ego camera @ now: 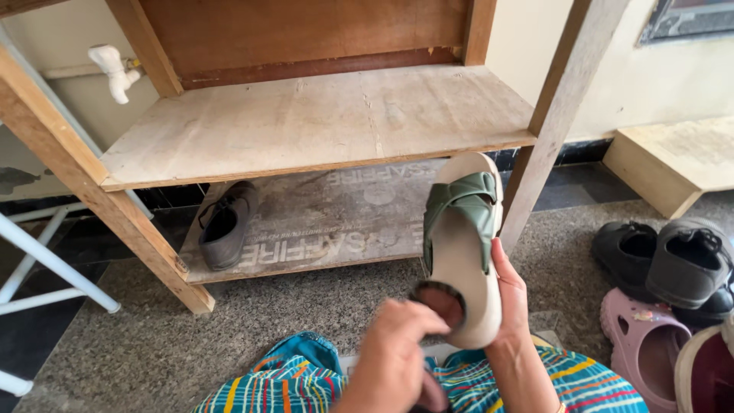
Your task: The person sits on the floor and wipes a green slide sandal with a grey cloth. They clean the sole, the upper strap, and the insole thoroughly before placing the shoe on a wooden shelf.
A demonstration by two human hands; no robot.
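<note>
A wooden shoe rack [321, 122] fills the upper half of the frame; its upper shelf is seen bare, and on the lower shelf, at centre left, only one dark shoe [224, 226] is stowed. At the right edge of the frame several pieces of footwear are still left on the speckled floor [138, 344]: a pair of black shoes [673, 264] and, below them, a pink clog [646, 348].

In the lower centre a cream sandal with green straps [462, 245] is held upright, toe up, in front of the rack. It is grasped from behind at its heel end by the right hand [511, 294]. The left hand [394, 352] is clenched around a small round brush [440, 300], whose bristles are pressed against the heel of the footbed. Judging by this, the sandal is still being cleaned and has not yet been shelved; most of the footwear appears to remain off the rack.
</note>
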